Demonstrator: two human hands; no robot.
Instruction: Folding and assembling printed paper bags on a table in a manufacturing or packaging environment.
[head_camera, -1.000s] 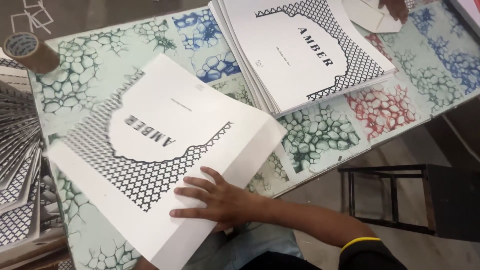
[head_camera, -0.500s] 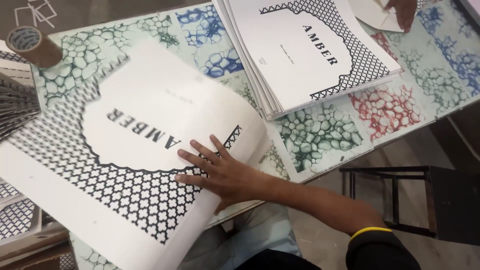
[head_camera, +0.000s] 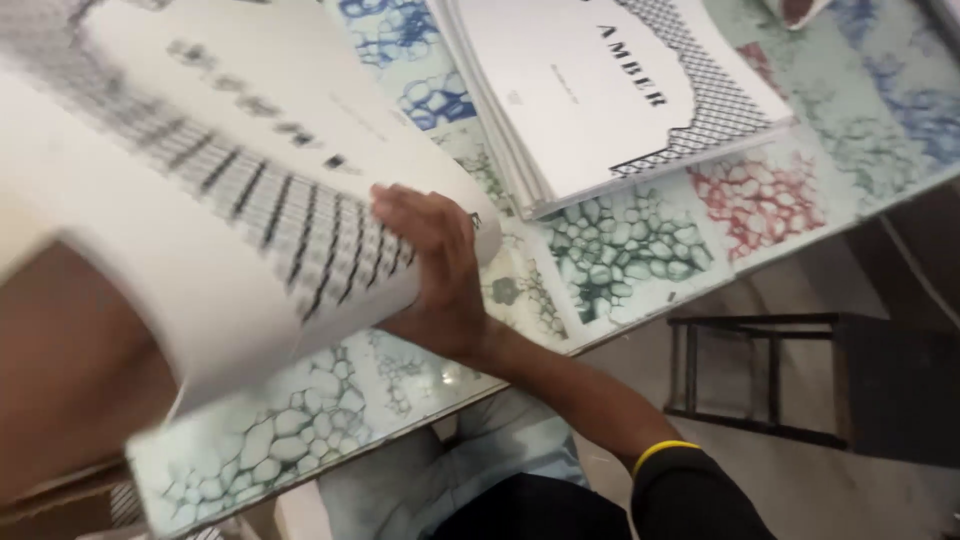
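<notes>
The right hand lies flat with fingers spread on the large printed sheet, which a second ago lay flat and now curls up off the bench. Left hand hidden. Beyond the fingers rests the stack of printed sheets.

view: head cam only, looks steeply down onto desk from above.
range: close; big sheet blurs just left of fingers.
beyond fingers: stack, upper right.
</notes>
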